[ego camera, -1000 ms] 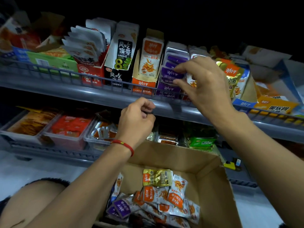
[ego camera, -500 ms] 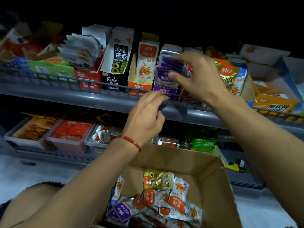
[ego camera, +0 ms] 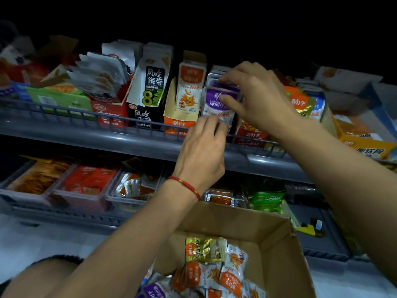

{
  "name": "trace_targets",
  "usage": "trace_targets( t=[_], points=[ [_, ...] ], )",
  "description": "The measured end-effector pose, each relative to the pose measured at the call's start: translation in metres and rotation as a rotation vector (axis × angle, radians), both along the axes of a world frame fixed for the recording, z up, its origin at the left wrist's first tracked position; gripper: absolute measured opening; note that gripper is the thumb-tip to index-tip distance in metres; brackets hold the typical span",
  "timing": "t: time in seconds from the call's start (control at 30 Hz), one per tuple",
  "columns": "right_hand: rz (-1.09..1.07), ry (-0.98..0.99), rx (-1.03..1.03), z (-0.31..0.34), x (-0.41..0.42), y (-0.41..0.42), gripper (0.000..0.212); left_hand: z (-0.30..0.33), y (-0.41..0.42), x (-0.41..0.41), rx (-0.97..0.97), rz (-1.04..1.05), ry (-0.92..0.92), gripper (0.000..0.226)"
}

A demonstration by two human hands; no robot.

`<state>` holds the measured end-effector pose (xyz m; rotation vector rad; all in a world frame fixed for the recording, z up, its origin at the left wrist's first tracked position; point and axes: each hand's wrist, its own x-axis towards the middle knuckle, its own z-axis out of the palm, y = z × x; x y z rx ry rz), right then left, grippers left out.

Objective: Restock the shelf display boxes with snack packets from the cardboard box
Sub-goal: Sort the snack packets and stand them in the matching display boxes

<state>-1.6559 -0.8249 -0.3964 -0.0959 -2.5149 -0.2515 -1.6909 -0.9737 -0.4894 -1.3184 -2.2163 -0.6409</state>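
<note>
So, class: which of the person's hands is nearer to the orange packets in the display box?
Left. The left hand sits just right of and below the orange packets; the right hand is farther right, beyond the purple packets.

Below my shelf a lower shelf point(ego camera: 71, 216) carries clear tubs point(ego camera: 81, 198): one of orange-brown snacks point(ego camera: 40, 177), one of red packs point(ego camera: 90, 181), one of silver-and-orange packs point(ego camera: 135, 187). Further right on that level lie green bags point(ego camera: 267, 198). A small yellow tool point(ego camera: 308, 230) sits on a grey tray point(ego camera: 322, 244) just beside my carton's right corner. A red string bracelet point(ego camera: 185, 184) circles my wrist. My bare knee point(ego camera: 36, 274) shows at the lower left, above a pale floor point(ego camera: 43, 239). Everything above the top row is black.
</note>
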Motion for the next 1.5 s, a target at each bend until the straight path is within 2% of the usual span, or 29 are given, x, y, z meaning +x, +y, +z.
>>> trace_targets(
  t=[0.23, 0.57, 1.17, 1.23, 1.37, 1.5],
  points=[
    [-0.080, -0.076, -0.017, -0.001, -0.015, 0.012, 0.054, 0.009, 0.002, -0.008, 0.014, -0.043, -0.049, 0.045],
    [-0.041, -0.132, 0.027, -0.005, 0.003, 0.012, 0.063, 0.003, -0.010, -0.015, 0.150, -0.173, -0.108, 0.033],
    [0.003, -0.156, -0.025, -0.017, 0.028, 0.003, 0.091, -0.003, -0.034, 0.001, 0.163, -0.192, -0.106, 0.034],
    [0.017, -0.147, -0.041, -0.017, 0.030, 0.002, 0.089, -0.003, -0.036, 0.002, 0.215, -0.168, -0.117, 0.036],
    [0.065, -0.126, -0.070, -0.018, 0.030, 0.003, 0.069, -0.004, -0.037, -0.001, 0.268, -0.122, -0.136, 0.042],
    [0.063, -0.098, -0.056, -0.022, 0.029, 0.006, 0.064, -0.009, -0.039, -0.004, 0.277, -0.126, -0.148, 0.039]
  ],
)
